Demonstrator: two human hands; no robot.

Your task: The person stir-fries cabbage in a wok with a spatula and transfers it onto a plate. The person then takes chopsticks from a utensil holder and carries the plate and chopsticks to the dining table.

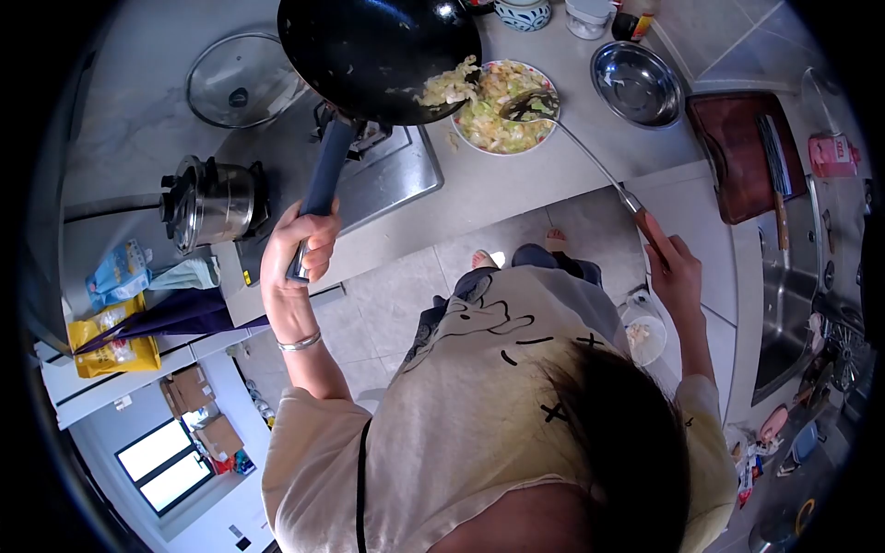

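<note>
Dark hair (627, 442) foremost, the wok (373, 51) extends beyond the left hand (309, 241).

The wok (383, 55) looks glossy, its handle (329, 168) matt, and the basin (636, 85) shiny metal.

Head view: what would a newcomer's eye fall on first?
The big black wok at the top, its handle in the left hand. Then the colourful food on the plate beside it, under a spatula held by the right hand. Left of the wok lies a glass lid.
</note>
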